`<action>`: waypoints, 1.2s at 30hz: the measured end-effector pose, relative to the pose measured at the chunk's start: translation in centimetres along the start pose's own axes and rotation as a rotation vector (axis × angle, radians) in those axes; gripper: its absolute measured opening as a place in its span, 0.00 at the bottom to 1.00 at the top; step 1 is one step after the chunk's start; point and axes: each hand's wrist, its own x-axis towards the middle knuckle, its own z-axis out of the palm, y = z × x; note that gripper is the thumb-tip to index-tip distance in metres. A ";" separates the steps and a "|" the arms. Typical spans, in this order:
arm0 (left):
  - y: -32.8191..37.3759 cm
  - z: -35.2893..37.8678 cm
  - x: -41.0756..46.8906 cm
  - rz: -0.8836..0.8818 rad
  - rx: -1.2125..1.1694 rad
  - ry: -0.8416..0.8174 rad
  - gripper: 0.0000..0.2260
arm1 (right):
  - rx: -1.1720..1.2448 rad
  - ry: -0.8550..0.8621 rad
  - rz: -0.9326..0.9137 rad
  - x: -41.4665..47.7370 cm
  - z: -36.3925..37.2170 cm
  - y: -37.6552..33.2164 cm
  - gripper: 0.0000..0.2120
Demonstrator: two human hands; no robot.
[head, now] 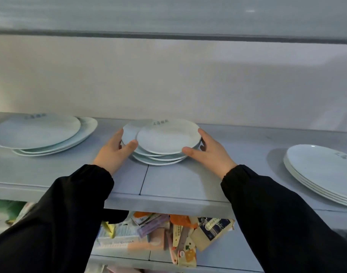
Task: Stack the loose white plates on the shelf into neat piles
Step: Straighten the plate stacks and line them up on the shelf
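Left hand (114,153) and right hand (210,153) grip the plate pile (165,141) between them.

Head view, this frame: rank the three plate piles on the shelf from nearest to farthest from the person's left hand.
1. middle pile: centre of the shelf; the left hand holds its edge.
2. left pile: to that hand's left, apart from it.
3. right pile: far right end, beyond the right hand.
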 end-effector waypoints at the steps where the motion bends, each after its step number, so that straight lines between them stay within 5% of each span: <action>1: -0.2 0.0 0.1 0.019 -0.010 -0.010 0.33 | -0.002 -0.002 -0.015 0.1 0.1 0.1 0.48; 9: -0.2 0.5 0.3 0.106 0.058 -0.151 0.33 | -0.114 -0.027 -0.049 1.2 0.7 0.9 0.50; 16: -0.4 0.6 0.7 0.136 0.061 -0.150 0.47 | -0.168 -0.082 -0.099 1.1 1.2 0.9 0.44; 27: -0.6 0.7 0.7 0.129 0.048 -0.150 0.41 | -0.152 -0.047 -0.134 0.8 0.9 0.8 0.38; 36: -0.5 0.6 0.5 0.085 -0.010 -0.191 0.49 | -0.174 -0.035 -0.100 0.6 0.2 1.2 0.41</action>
